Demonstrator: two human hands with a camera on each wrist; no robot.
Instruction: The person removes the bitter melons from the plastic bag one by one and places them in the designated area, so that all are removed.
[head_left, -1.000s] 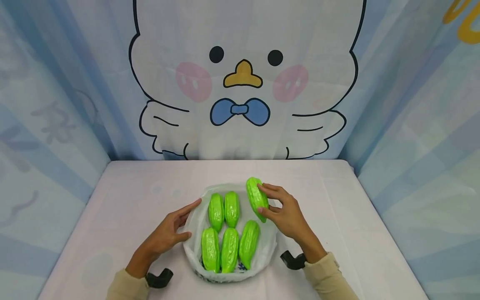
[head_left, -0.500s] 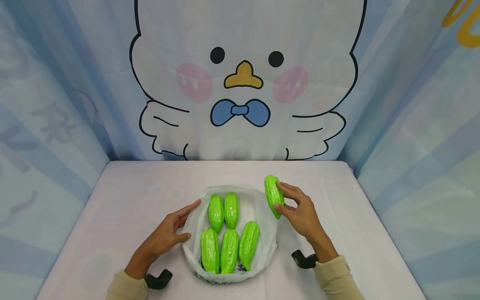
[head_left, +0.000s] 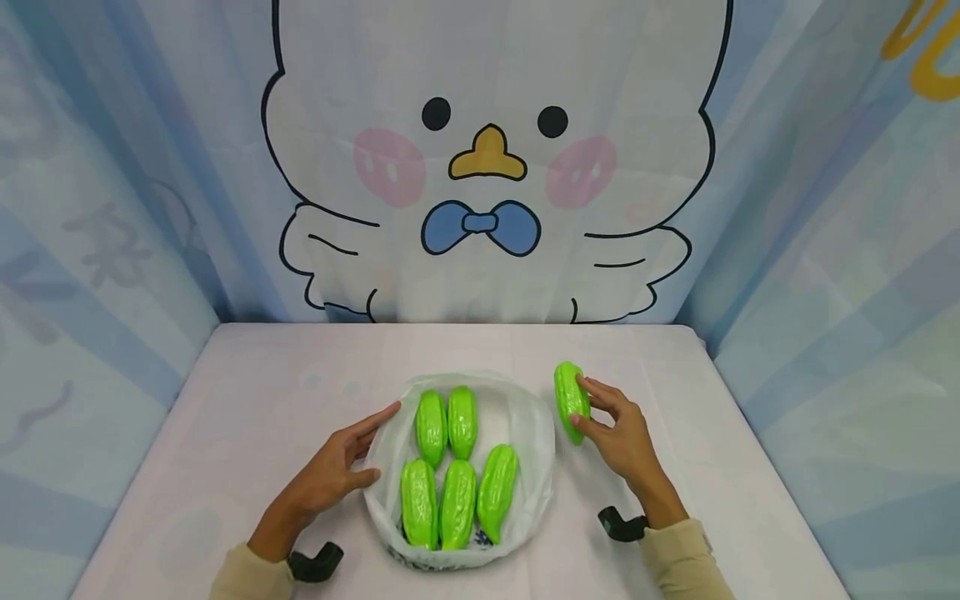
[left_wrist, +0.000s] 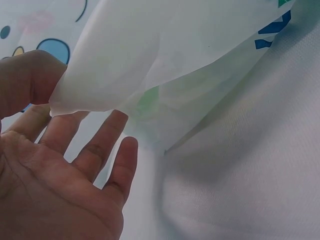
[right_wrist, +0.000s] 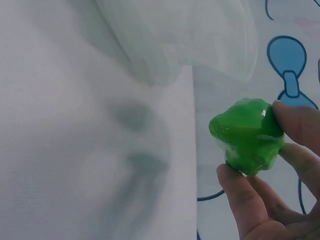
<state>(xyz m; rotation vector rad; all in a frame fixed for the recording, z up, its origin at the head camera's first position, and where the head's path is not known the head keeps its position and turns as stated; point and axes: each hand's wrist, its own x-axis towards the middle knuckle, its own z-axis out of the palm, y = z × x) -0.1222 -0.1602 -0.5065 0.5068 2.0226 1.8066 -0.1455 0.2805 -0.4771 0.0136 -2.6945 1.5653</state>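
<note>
My right hand point(head_left: 626, 437) pinches a glossy bright-green bitter melon point(head_left: 570, 402) between thumb and fingers, to the right of the white plastic bag point(head_left: 531, 508). In the right wrist view, that melon point(right_wrist: 245, 132) appears end-on, lifted clear of the bag. Inside the wide-open bag lie several more ridged green melons point(head_left: 459, 504), with a gap at its back right. My left hand point(head_left: 322, 479) rests against the bag's left rim with fairly straight, spread fingers. In the left wrist view the bag's edge point(left_wrist: 115, 65) hides some fingertips.
A white cloth covers the table point(head_left: 262, 392). Behind it hangs a curtain point(head_left: 480, 283) printed with a cartoon bird, and light-blue curtains stand at both sides. Black wrist mounts point(head_left: 317, 562) stick out near both sleeves.
My right hand has carried the bitter melon from above the bag's back right out past its rim, to the right and a little down. My left hand has stayed on the bag.
</note>
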